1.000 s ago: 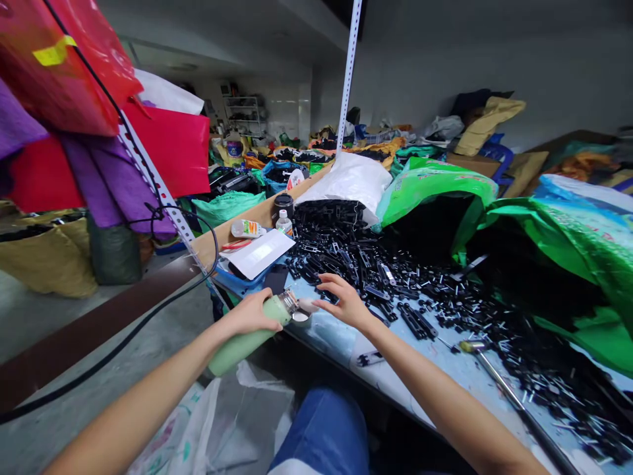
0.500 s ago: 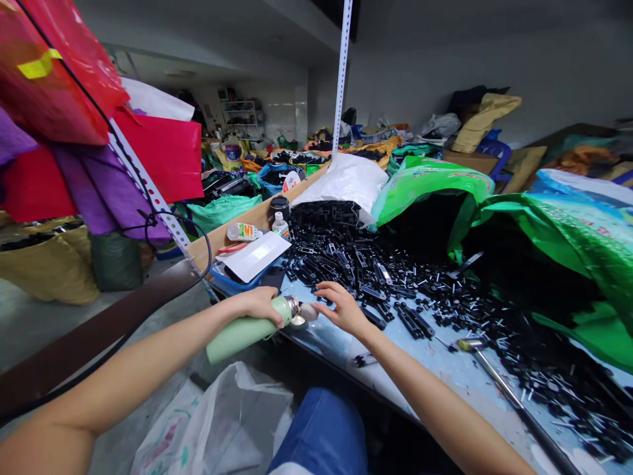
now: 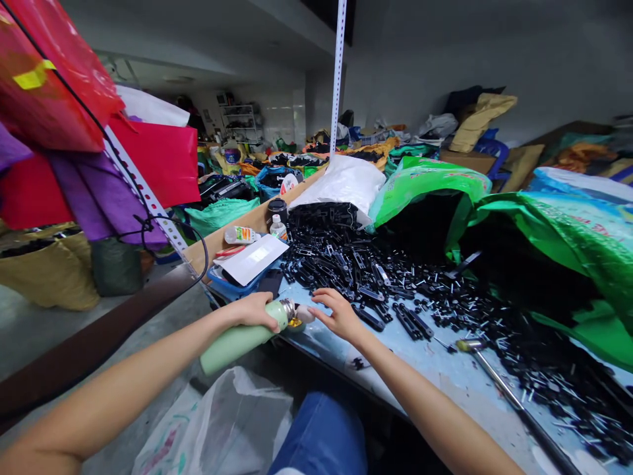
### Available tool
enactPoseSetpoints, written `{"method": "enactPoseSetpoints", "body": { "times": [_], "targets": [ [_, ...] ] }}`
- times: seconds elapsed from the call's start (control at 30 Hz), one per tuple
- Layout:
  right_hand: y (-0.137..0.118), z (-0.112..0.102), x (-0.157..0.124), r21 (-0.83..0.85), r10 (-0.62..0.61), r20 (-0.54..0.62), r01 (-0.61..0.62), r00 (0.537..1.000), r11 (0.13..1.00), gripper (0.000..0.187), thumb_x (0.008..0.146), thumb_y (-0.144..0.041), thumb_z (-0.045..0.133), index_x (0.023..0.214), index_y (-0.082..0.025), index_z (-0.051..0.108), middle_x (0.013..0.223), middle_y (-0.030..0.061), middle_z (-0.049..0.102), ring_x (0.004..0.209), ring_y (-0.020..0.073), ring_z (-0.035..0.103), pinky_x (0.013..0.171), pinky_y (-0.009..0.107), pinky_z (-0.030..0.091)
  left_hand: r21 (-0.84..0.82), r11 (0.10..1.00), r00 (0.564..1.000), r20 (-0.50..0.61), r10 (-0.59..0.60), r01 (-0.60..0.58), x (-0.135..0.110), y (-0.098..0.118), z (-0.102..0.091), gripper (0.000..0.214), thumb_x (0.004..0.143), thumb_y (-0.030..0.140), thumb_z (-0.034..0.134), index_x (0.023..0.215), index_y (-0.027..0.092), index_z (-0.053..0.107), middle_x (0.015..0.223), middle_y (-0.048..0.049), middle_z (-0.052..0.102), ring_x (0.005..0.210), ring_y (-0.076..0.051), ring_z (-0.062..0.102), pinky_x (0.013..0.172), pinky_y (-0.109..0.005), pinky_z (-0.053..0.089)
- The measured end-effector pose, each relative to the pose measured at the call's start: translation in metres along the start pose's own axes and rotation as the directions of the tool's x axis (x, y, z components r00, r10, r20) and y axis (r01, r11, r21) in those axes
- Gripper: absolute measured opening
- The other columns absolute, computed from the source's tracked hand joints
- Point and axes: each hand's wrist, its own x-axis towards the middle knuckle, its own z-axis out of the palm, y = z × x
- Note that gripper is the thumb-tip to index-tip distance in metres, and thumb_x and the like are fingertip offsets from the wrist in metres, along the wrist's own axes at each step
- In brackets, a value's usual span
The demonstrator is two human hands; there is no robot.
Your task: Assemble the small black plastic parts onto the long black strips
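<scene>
My left hand (image 3: 257, 310) is wrapped around a pale green thermos flask (image 3: 232, 348), tilted with its metal mouth up and to the right, above the table's front edge. Close to the mouth, my right hand (image 3: 339, 316) pinches a small pale rounded piece (image 3: 305, 314) with thumb and fingertips; its exact kind is unclear. Just under the flask's mouth sits a small cup-like lid (image 3: 295, 324) with an amber shine in it. Whether the lid and the pale piece are joined, I cannot tell.
Black metal parts (image 3: 341, 257) and small pins are heaped across the blue table, with green bags (image 3: 430, 178) behind. A hammer (image 3: 514, 396) lies at right. Small bottles (image 3: 242, 235) and a blue tray (image 3: 232, 284) stand left. A plastic bag (image 3: 212, 422) hangs below.
The flask and both hands sit slightly lower and to the left in view. An amber shine now shows in the lid, which looked pale before.
</scene>
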Motion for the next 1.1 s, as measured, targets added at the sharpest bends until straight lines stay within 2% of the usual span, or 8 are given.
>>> {"method": "enactPoseSetpoints", "body": {
  "times": [0.13, 0.23, 0.43, 0.53, 0.67, 0.9, 1.0, 1.1],
  "targets": [
    [-0.007, 0.006, -0.007, 0.013, 0.059, 0.033, -0.059, 0.998, 0.998, 0.038, 0.088, -0.045, 0.039, 0.111, -0.017, 0.054, 0.114, 0.0074, 0.049, 0.108, 0.0131, 0.046, 0.094, 0.028, 0.041, -0.080, 0.995, 0.996, -0.073, 0.058, -0.063, -0.004, -0.010, 0.011, 0.045, 0.048, 0.043, 0.066, 0.082, 0.018, 0.049, 0.085, -0.0015, 0.057, 0.081, -0.022, 0.054, 0.060, -0.024, 0.036],
    [-0.014, 0.016, -0.011, 0.011, 0.089, 0.064, -0.090, 0.994, 0.996, 0.051, 0.089, -0.050, 0.033, 0.129, -0.018, 0.039, 0.132, 0.0077, 0.033, 0.122, 0.0148, 0.033, 0.103, 0.033, 0.033, -0.152, 0.980, 0.985, -0.131, 0.108, -0.128, -0.006, -0.017, 0.021, 0.044, 0.049, 0.042, 0.066, 0.080, 0.018, 0.047, 0.080, 0.0007, 0.054, 0.077, -0.021, 0.052, 0.060, -0.024, 0.035],
    [-0.014, 0.038, 0.014, 0.093, 0.289, -0.006, -0.288, 0.957, 0.953, 0.063, 0.090, -0.055, 0.015, 0.135, -0.014, 0.030, 0.139, 0.0061, 0.022, 0.129, 0.0153, 0.019, 0.110, 0.036, 0.019, -0.229, 0.949, 0.963, -0.210, 0.169, -0.217, -0.012, -0.019, 0.037, 0.044, 0.050, 0.040, 0.068, 0.080, 0.018, 0.045, 0.077, 0.0026, 0.050, 0.072, -0.018, 0.049, 0.063, -0.025, 0.036],
    [-0.017, 0.041, 0.038, 0.149, 0.392, 0.162, -0.415, 0.906, 0.897, 0.061, 0.091, -0.052, 0.017, 0.136, -0.014, 0.028, 0.140, 0.0053, 0.020, 0.131, 0.0147, 0.015, 0.112, 0.035, 0.013, -0.218, 0.937, 0.941, -0.264, 0.214, -0.274, -0.020, -0.016, 0.043, 0.046, 0.050, 0.039, 0.069, 0.084, 0.017, 0.046, 0.079, 0.0020, 0.052, 0.072, -0.018, 0.049, 0.064, -0.026, 0.037],
    [-0.037, 0.032, 0.063, 0.182, 0.333, 0.480, -0.464, 0.811, 0.867, 0.052, 0.092, -0.047, 0.021, 0.139, -0.023, 0.023, 0.142, 0.0000, 0.012, 0.134, 0.0141, 0.003, 0.112, 0.038, 0.002, -0.231, 0.925, 0.896, -0.400, 0.191, -0.301, -0.032, -0.012, 0.051, 0.045, 0.050, 0.033, 0.069, 0.086, 0.018, 0.046, 0.079, 0.0020, 0.054, 0.071, -0.017, 0.051, 0.065, -0.027, 0.039],
    [-0.078, 0.001, 0.095, 0.100, 0.282, 0.655, -0.451, 0.701, 0.887, 0.049, 0.091, -0.040, 0.032, 0.138, -0.028, 0.022, 0.142, 0.0001, 0.009, 0.134, 0.0172, -0.003, 0.109, 0.045, -0.006, -0.197, 0.895, 0.736, -0.651, 0.185, -0.400, -0.044, -0.008, 0.053, 0.047, 0.047, 0.033, 0.068, 0.088, 0.019, 0.048, 0.081, 0.0008, 0.058, 0.073, -0.019, 0.056, 0.066, -0.028, 0.045],
    [-0.079, -0.004, 0.101, 0.166, 0.284, 0.590, -0.458, 0.756, 0.874, 0.052, 0.090, -0.044, 0.034, 0.138, -0.025, 0.023, 0.142, 0.0010, 0.011, 0.134, 0.0175, 0.001, 0.110, 0.044, -0.003, -0.146, 0.895, 0.691, -0.691, 0.213, -0.422, -0.043, -0.005, 0.046, 0.049, 0.047, 0.031, 0.069, 0.091, 0.019, 0.048, 0.084, 0.0007, 0.059, 0.073, -0.018, 0.057, 0.066, -0.027, 0.046],
    [-0.066, -0.007, 0.098, 0.315, 0.369, 0.307, -0.459, 0.877, 0.831, 0.063, 0.089, -0.055, 0.027, 0.140, -0.018, 0.020, 0.142, 0.0036, 0.012, 0.134, 0.0158, 0.007, 0.113, 0.038, 0.004, -0.155, 0.902, 0.651, -0.741, 0.163, -0.403, -0.033, -0.002, 0.027, 0.048, 0.051, 0.033, 0.069, 0.092, 0.020, 0.047, 0.086, 0.0003, 0.058, 0.077, -0.019, 0.057, 0.069, -0.029, 0.046]
  ]
}}
